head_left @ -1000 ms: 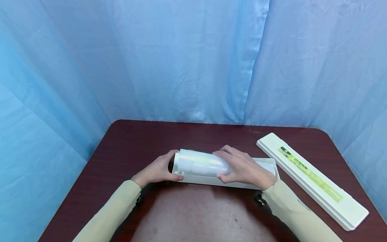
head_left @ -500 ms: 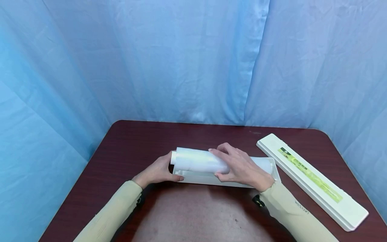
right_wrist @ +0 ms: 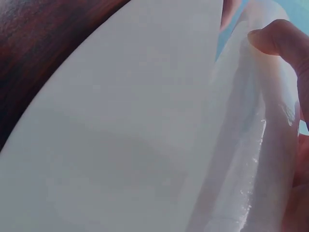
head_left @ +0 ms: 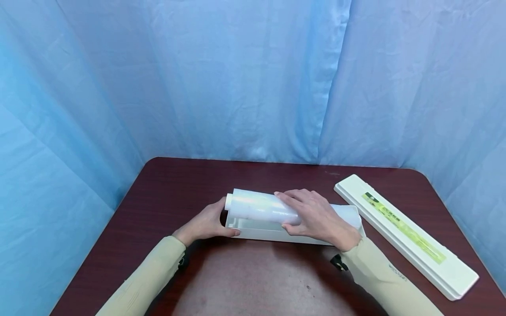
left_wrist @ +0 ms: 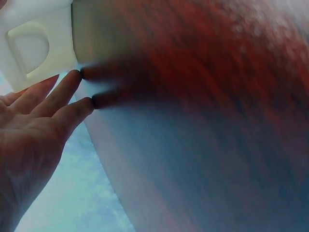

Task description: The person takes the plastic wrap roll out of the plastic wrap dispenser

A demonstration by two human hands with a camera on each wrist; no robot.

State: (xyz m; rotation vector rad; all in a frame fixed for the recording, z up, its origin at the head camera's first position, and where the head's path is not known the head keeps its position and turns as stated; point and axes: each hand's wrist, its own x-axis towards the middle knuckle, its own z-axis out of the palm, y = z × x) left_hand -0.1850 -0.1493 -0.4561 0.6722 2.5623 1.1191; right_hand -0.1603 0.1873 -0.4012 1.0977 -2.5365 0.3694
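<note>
A roll of cling film (head_left: 257, 207) lies over a long white box (head_left: 261, 235), its left end raised above the rim and its right end down inside. My right hand (head_left: 318, 217) grips the roll from above around its middle. In the right wrist view the thumb (right_wrist: 277, 41) presses on the shiny film, beside the box's white wall (right_wrist: 106, 121). My left hand (head_left: 207, 222) holds the box's left end, thumb on the near side; its far fingers are hidden in the head view. The left wrist view shows several fingers near that end, which has a rounded recess.
A long white lid (head_left: 454, 274) with a green-yellow label lies slantwise on the right of the dark red-brown table (head_left: 189, 180). Light blue curtains (head_left: 237, 79) hang behind and at both sides of the table.
The roll's left end has risen out of the box, uncovering the white core end and more of the box's inside. My right hand still grips the roll, and the left hand has hardly moved.
</note>
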